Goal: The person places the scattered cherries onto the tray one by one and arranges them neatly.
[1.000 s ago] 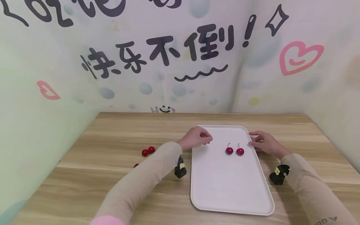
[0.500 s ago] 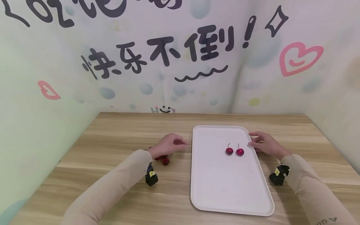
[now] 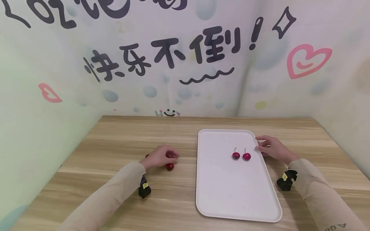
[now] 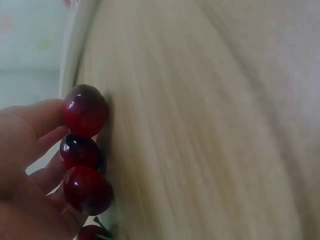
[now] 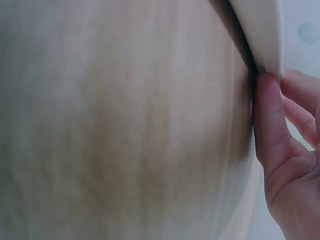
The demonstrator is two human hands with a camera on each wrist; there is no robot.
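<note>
My left hand (image 3: 162, 156) is low over a group of dark red cherries on the wooden table. One cherry (image 3: 169, 166) shows below its fingers. In the left wrist view, several glossy cherries (image 4: 89, 190) lie in a row before the fingers, a fingertip right at the uppermost cherry (image 4: 85, 111). The palm partly hides the group in the head view. On the right, my right hand (image 3: 273, 148) rests its extended fingers and thumb (image 5: 271, 115) against the rim of a white tray (image 3: 237, 192). Two stemmed cherries, a left one (image 3: 235, 155) and a right one (image 3: 246, 156), lie on the tray.
The tray lies lengthwise on the wooden table (image 3: 115, 134), right of centre. Behind the table hangs a printed white cloth (image 3: 138, 99) with dark lettering. Each wrist wears a black camera, the left camera (image 3: 144, 189) and the right camera (image 3: 286, 181).
My left hand has moved from above the tray's left edge leftward and down to the cherries on the table. My right hand has stayed at the tray's rim.
</note>
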